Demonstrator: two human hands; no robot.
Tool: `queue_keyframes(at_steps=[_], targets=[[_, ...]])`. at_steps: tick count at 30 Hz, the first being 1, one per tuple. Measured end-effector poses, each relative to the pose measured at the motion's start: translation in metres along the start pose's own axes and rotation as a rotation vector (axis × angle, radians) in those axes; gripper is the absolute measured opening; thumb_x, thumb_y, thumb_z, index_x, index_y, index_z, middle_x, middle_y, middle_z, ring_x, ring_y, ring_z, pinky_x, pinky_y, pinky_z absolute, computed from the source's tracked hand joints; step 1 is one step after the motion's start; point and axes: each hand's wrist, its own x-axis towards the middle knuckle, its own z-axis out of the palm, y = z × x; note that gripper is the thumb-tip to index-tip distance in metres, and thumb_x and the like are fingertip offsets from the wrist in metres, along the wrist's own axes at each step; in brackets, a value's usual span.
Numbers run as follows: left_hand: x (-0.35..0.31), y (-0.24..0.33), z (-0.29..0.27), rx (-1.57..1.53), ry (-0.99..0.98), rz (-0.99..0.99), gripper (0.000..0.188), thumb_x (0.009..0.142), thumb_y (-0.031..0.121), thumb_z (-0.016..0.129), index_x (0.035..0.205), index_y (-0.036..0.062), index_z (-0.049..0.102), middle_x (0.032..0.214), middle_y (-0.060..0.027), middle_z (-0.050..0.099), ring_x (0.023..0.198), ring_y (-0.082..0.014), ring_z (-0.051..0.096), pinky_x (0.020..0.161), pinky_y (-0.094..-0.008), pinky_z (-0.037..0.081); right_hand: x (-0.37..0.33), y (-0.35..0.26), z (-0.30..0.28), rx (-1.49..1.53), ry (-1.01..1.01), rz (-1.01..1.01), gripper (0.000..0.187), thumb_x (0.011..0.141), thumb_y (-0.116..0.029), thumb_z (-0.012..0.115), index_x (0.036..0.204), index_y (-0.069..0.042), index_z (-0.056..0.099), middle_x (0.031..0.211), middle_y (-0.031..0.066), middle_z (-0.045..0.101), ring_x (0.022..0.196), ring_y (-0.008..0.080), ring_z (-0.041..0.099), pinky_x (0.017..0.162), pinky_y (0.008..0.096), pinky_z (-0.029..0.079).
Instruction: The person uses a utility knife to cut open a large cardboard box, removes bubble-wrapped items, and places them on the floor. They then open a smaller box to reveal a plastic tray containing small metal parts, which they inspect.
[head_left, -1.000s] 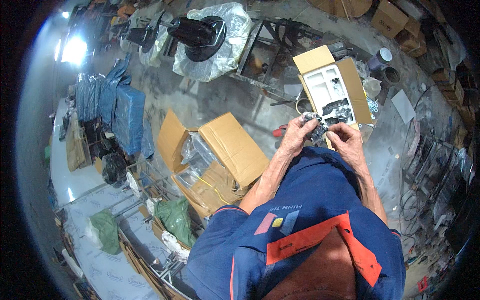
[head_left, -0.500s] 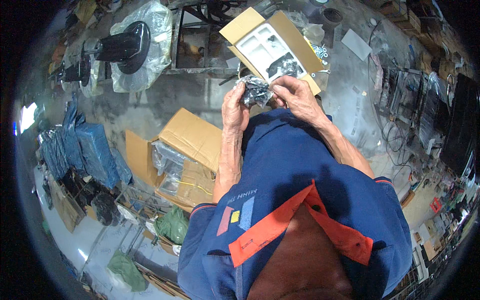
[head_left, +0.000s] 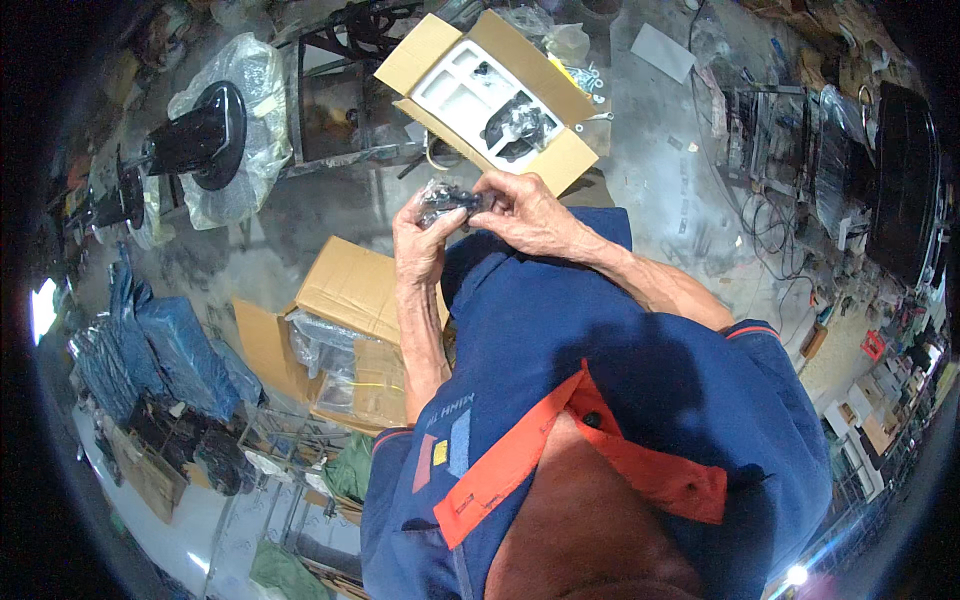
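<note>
Between my two hands, in front of my lap, is a small clear plastic bag with black parts (head_left: 445, 202). My left hand (head_left: 418, 235) is closed on the bag's left side, thumb on top. At its right end my right hand (head_left: 530, 212) pinches it with bent fingers. What the parts inside are is too small to tell. Just beyond my hands stands an open cardboard box (head_left: 563, 160) with a white foam tray (head_left: 455, 92) in it. A black part in clear plastic (head_left: 520, 128) lies in the tray's near compartment.
Left of my knees, another open carton (head_left: 345, 285) holds plastic-wrapped things. Farther left are a black pedestal-shaped part (head_left: 200, 140) on clear plastic and a blue wrapped bundle (head_left: 185, 345). Loose wrenches and hardware (head_left: 590, 80) lie beside the foam-lined box. Cables (head_left: 775, 240) run along the floor at right.
The bag is now squeezed smaller and turned sideways between my hands, with my right fingers gripping its end. My view has shifted, so the surroundings sit differently in the picture.
</note>
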Motion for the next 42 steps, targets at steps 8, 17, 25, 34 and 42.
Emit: queue_keyframes(at_steps=[8, 17, 25, 34, 42], targets=[[-0.012, -0.010, -0.003, -0.073, 0.123, -0.079, 0.023, 0.085, 0.008, 0.076, 0.105, 0.0032, 0.066, 0.094, -0.0048, 0.071, 0.082, -0.0140, 0.067, 0.077, -0.0284, 0.055, 0.031, 0.127, -0.051, -0.099, -0.105, 0.436, 0.031, 0.085, -0.024, 0.076, 0.104, -0.001, 0.069, 0.083, 0.0107, 0.072, 0.065, 0.0166, 0.068, 0.064, 0.0319, 0.056], [-0.012, -0.017, -0.003, -0.109, 0.207, -0.015, 0.028, 0.085, -0.001, 0.074, 0.113, 0.0004, 0.067, 0.104, -0.0071, 0.072, 0.093, -0.0145, 0.068, 0.083, -0.0315, 0.056, 0.039, 0.101, -0.040, 0.556, -0.356, 0.307, 0.052, 0.089, -0.023, 0.075, 0.132, -0.001, 0.056, 0.103, 0.0099, 0.068, 0.079, 0.0138, 0.068, 0.066, 0.0261, 0.056], [-0.010, -0.017, -0.002, -0.165, 0.106, -0.087, 0.039, 0.092, 0.012, 0.069, 0.128, -0.0005, 0.060, 0.114, -0.0107, 0.069, 0.094, -0.0186, 0.068, 0.082, -0.0341, 0.057, 0.034, 0.040, -0.005, 0.359, -0.266, 0.344, 0.051, 0.090, -0.013, 0.074, 0.132, 0.007, 0.053, 0.077, 0.0078, 0.067, 0.063, 0.0116, 0.065, 0.054, 0.0247, 0.053], [-0.004, 0.003, 0.010, -0.310, -0.083, -0.070, 0.058, 0.090, 0.014, 0.065, 0.138, -0.0101, 0.046, 0.135, -0.0243, 0.057, 0.121, -0.0381, 0.061, 0.103, -0.0462, 0.052, 0.028, 0.050, -0.028, 0.552, -0.073, 0.232, 0.031, 0.093, -0.011, 0.071, 0.119, 0.001, 0.059, 0.077, 0.0036, 0.068, 0.065, 0.0084, 0.065, 0.054, 0.0235, 0.052], [0.002, 0.004, 0.012, -0.313, -0.115, -0.089, 0.043, 0.098, 0.012, 0.061, 0.133, -0.0086, 0.049, 0.126, -0.0238, 0.063, 0.116, -0.0360, 0.065, 0.096, -0.0419, 0.058, 0.027, 0.052, -0.034, 0.547, 0.009, 0.160, 0.031, 0.089, -0.006, 0.073, 0.116, 0.000, 0.060, 0.085, 0.0047, 0.069, 0.069, 0.0095, 0.066, 0.060, 0.0234, 0.054]])
